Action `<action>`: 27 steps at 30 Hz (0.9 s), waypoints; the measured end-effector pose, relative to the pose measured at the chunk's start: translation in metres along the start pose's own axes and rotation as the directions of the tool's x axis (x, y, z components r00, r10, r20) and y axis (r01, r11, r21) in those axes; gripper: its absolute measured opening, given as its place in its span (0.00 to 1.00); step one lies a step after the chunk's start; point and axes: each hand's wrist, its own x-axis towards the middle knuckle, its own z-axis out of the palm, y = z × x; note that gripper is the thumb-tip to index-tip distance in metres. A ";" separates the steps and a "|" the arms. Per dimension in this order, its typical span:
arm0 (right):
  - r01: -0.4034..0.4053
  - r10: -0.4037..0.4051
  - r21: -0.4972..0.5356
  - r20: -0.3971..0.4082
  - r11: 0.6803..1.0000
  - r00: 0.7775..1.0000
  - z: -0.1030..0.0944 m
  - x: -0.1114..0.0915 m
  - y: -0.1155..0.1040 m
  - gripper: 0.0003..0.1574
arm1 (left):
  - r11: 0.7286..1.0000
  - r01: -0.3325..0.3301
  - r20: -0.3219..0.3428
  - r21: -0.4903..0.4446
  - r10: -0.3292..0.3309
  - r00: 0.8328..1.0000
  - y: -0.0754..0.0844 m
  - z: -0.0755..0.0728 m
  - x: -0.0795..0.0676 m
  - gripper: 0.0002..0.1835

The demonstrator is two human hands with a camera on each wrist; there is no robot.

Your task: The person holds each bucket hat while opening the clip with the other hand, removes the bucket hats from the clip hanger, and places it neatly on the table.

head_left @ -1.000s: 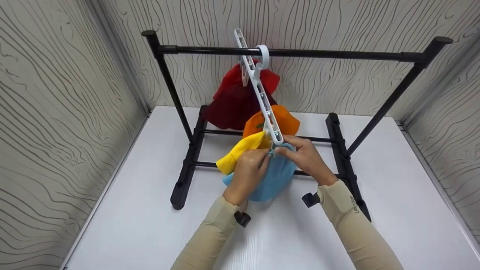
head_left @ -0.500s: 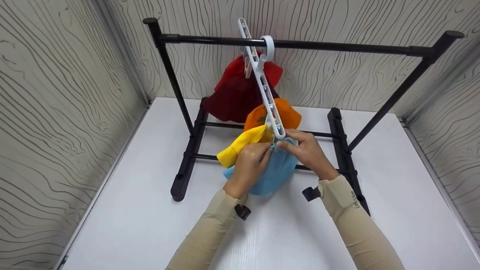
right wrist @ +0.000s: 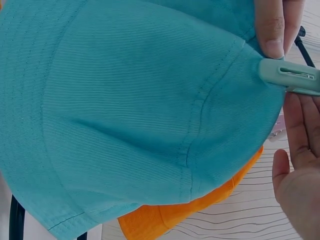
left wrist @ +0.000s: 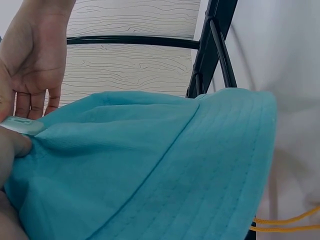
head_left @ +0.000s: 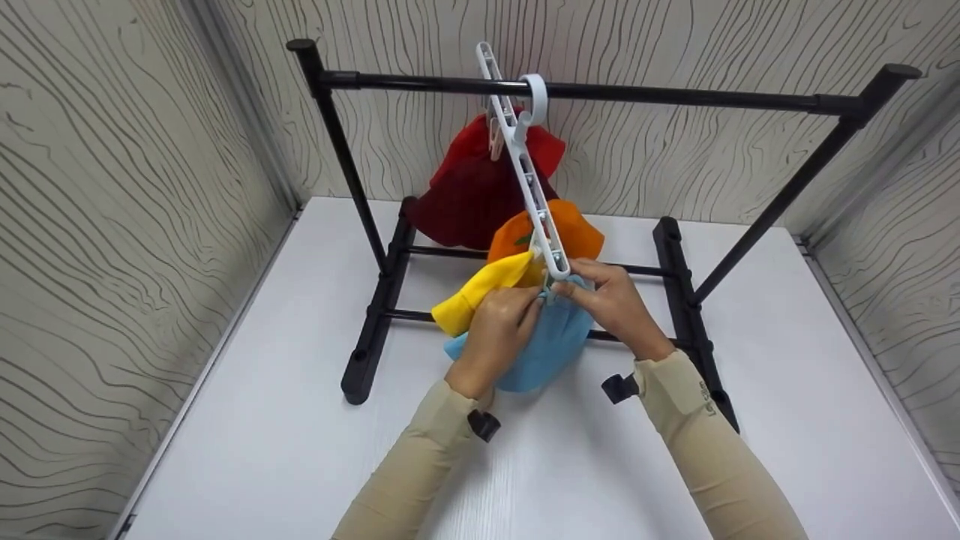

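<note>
A light blue bucket hat (head_left: 551, 341) hangs beneath the near end of a white clip hanger (head_left: 534, 191). My left hand (head_left: 496, 326) pinches the top of this hat, just left of the clip (right wrist: 290, 75). From the other side, my right hand (head_left: 615, 300) holds the clip between thumb and fingers below the hanger's end. The clip's pale green tip lies over the gathered blue fabric in the right wrist view. In the left wrist view the blue hat's stitched brim (left wrist: 225, 155) spreads toward the camera.
The hanger hooks over the top bar of a black rack (head_left: 675, 94) on a white table (head_left: 262, 450). A yellow hat (head_left: 480, 292), an orange hat (head_left: 581, 229), a dark red hat (head_left: 472, 206) and a red hat (head_left: 551, 146) hang farther along. Patterned walls (head_left: 90, 225) enclose the table.
The head view has tilted slightly, shifting the whole scene up a little. Both hands keep the same hold at the blue hat and the clip.
</note>
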 end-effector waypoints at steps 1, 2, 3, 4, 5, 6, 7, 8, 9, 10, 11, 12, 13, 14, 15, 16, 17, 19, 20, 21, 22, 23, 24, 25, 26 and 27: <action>0.001 -0.001 0.000 0.001 1.000 1.000 0.000 0.000 0.000 0.21 | 1.000 0.001 0.003 0.000 -0.001 1.000 0.000 0.000 0.000 0.13; 0.004 -0.004 0.001 0.002 1.000 1.000 0.000 0.000 0.000 0.21 | 1.000 0.003 0.006 -0.001 -0.003 1.000 0.000 0.000 0.000 0.14; 0.007 -0.007 -0.001 0.003 1.000 1.000 0.000 0.000 -0.001 0.21 | 1.000 0.004 0.008 -0.003 -0.004 1.000 0.000 0.000 -0.001 0.14; 0.010 -0.010 0.001 0.003 1.000 1.000 0.000 0.000 -0.001 0.21 | 1.000 0.006 0.010 -0.005 -0.006 1.000 0.000 0.000 -0.001 0.14; 0.012 -0.012 0.003 0.003 1.000 1.000 0.000 0.000 -0.001 0.21 | 1.000 0.007 0.012 -0.008 -0.007 1.000 0.000 -0.001 -0.001 0.14; 0.014 -0.014 0.003 0.004 1.000 1.000 0.000 0.000 -0.001 0.21 | 1.000 0.008 0.012 -0.011 -0.008 1.000 0.000 -0.001 -0.001 0.14; 0.013 -0.013 0.004 0.003 1.000 1.000 0.000 0.000 -0.002 0.21 | 1.000 0.008 0.013 -0.016 -0.008 1.000 0.000 0.000 -0.001 0.14; 0.010 -0.010 0.004 0.002 1.000 1.000 0.000 0.000 -0.002 0.22 | 1.000 0.009 0.013 -0.020 -0.009 1.000 -0.001 0.000 -0.002 0.14; 0.005 -0.005 0.004 0.001 1.000 1.000 0.000 0.000 -0.003 0.22 | 1.000 0.009 0.012 -0.021 -0.009 1.000 -0.001 0.000 -0.002 0.14; -0.003 0.003 0.007 -0.001 1.000 1.000 0.000 0.000 -0.003 0.22 | 1.000 0.010 0.011 -0.022 -0.009 1.000 -0.001 0.000 -0.002 0.14; -0.010 0.011 0.009 -0.002 1.000 1.000 0.001 0.000 -0.004 0.22 | 1.000 0.011 0.011 -0.023 -0.010 1.000 -0.001 0.000 -0.002 0.14; -0.015 0.015 0.012 -0.003 1.000 1.000 0.001 0.000 -0.006 0.22 | 1.000 0.011 0.009 -0.021 -0.011 1.000 -0.001 0.000 -0.003 0.14; -0.019 0.019 0.009 -0.005 1.000 1.000 0.001 -0.001 -0.010 0.22 | 1.000 0.013 0.008 -0.020 -0.013 1.000 -0.002 0.001 -0.003 0.14; -0.021 0.021 0.005 -0.005 1.000 1.000 0.001 -0.002 -0.014 0.22 | 1.000 0.015 0.005 -0.018 -0.015 1.000 -0.002 0.001 -0.003 0.14; -0.027 0.027 0.002 -0.007 1.000 1.000 0.002 -0.002 -0.018 0.22 | 1.000 0.015 0.004 -0.014 -0.015 1.000 -0.002 0.001 -0.004 0.13; -0.032 0.032 -0.001 -0.009 0.999 0.999 0.002 -0.003 -0.022 0.22 | 1.000 0.017 0.005 -0.012 -0.017 1.000 -0.002 0.001 -0.004 0.13; -0.035 0.035 -0.001 -0.009 0.999 0.999 0.002 -0.003 -0.025 0.22 | 1.000 0.017 0.005 -0.009 -0.017 1.000 -0.002 0.001 -0.005 0.13; -0.051 0.051 -0.015 -0.009 0.999 0.999 0.003 -0.004 -0.032 0.22 | 1.000 0.019 0.005 -0.004 -0.019 1.000 -0.002 0.001 -0.006 0.13; -0.063 0.063 -0.017 -0.007 0.998 0.998 0.003 -0.004 -0.033 0.22 | 1.000 0.020 0.006 -0.003 -0.020 1.000 -0.002 0.001 -0.006 0.13; -0.074 0.074 -0.018 -0.006 0.997 0.997 0.003 -0.004 -0.034 0.22 | 1.000 0.020 0.007 0.000 -0.020 1.000 -0.002 0.001 -0.007 0.13; -0.079 0.079 -0.019 -0.003 0.997 0.997 0.003 -0.004 -0.035 0.22 | 1.000 0.022 0.008 -0.002 -0.022 1.000 -0.002 0.001 -0.007 0.13; -0.084 0.084 -0.021 0.001 0.996 0.996 0.003 -0.004 -0.035 0.23 | 1.000 0.024 0.008 -0.005 -0.024 1.000 -0.003 0.001 -0.008 0.13; -0.089 0.089 -0.029 0.002 0.996 0.996 0.003 -0.004 -0.036 0.23 | 1.000 0.026 0.009 -0.007 -0.026 1.000 -0.003 0.001 -0.008 0.13; -0.090 0.090 -0.032 0.002 0.995 0.996 0.003 -0.004 -0.036 0.23 | 1.000 0.027 0.011 -0.010 -0.027 1.000 -0.003 0.001 -0.008 0.13; -0.087 0.087 -0.032 0.001 0.996 0.996 0.003 -0.004 -0.036 0.23 | 1.000 0.027 0.014 -0.013 -0.027 1.000 -0.004 0.001 -0.009 0.13; -0.083 0.083 -0.030 -0.001 0.996 0.997 0.003 -0.004 -0.035 0.23 | 1.000 0.027 0.018 -0.016 -0.027 0.999 -0.004 0.002 -0.009 0.13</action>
